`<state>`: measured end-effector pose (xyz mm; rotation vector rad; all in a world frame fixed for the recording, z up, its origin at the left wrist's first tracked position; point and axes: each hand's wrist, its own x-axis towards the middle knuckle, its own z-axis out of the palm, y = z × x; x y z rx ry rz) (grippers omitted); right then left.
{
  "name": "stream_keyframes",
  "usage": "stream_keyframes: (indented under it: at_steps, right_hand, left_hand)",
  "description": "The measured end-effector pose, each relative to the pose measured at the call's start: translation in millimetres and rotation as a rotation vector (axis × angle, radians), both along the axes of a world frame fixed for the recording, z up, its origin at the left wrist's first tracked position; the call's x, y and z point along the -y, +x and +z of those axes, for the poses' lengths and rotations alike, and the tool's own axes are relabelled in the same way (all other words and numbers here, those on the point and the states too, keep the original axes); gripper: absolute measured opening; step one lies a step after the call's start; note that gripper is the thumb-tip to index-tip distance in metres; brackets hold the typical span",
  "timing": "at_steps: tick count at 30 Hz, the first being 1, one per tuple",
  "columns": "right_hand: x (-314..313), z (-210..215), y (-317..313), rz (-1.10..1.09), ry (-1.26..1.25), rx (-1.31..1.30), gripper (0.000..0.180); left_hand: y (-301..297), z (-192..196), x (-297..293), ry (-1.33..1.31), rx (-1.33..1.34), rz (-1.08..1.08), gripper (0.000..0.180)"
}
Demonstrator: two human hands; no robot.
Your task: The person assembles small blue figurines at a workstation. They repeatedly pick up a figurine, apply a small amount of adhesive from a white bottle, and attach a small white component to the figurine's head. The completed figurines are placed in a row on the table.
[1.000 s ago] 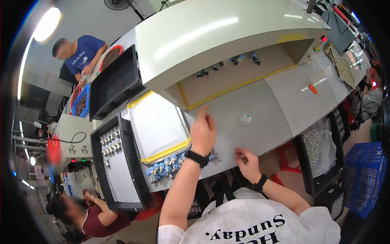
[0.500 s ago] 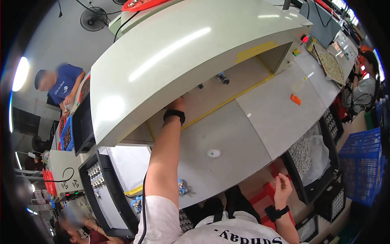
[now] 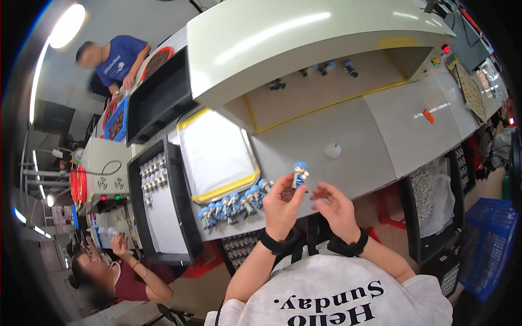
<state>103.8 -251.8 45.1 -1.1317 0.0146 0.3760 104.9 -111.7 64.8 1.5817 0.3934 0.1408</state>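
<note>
The left hand (image 3: 281, 209) grips a small blue-capped figurine (image 3: 299, 176) between thumb and fingers, holding it upright in front of the white machine (image 3: 255, 51). The right hand (image 3: 334, 211) is loosely open just beside the figurine, its fingers curled; whether a fingertip touches it, I cannot tell.

The batch looks partway handled: several figurines (image 3: 324, 68) lie inside the machine's opening, while a cluster of similar blue figurines (image 3: 231, 207) is gathered on the near side of the machine, toward its left end. Whether the held piece is finished cannot be told.

The grey tabletop (image 3: 375, 163) spreads before the machine, bearing a small white rounded object (image 3: 332, 151) and, nearer the machine's right end, an orange scrap (image 3: 428, 116). Left of the opening are a white-lined tray (image 3: 217, 155) and a black tray (image 3: 168, 217) with rows of paler pieces.

Farther left of the machine, a co-worker in blue (image 3: 119, 60) and another in maroon (image 3: 136, 280) sit; right of it, blue crates (image 3: 489, 244) stand below table height.
</note>
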Motion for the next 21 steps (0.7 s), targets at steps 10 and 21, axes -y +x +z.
stream_keyframes:
  at_steps: [10,21]
  right_hand:
    - [-50,-1,-41,0.149,0.056,-0.015,0.036]
    - [-52,-8,-64,0.124,-0.036,0.145,0.031]
  left_hand:
    - [-87,-4,-37,-0.217,0.056,0.027,0.028]
    - [-101,-1,-61,-0.348,-0.098,-0.085,0.023]
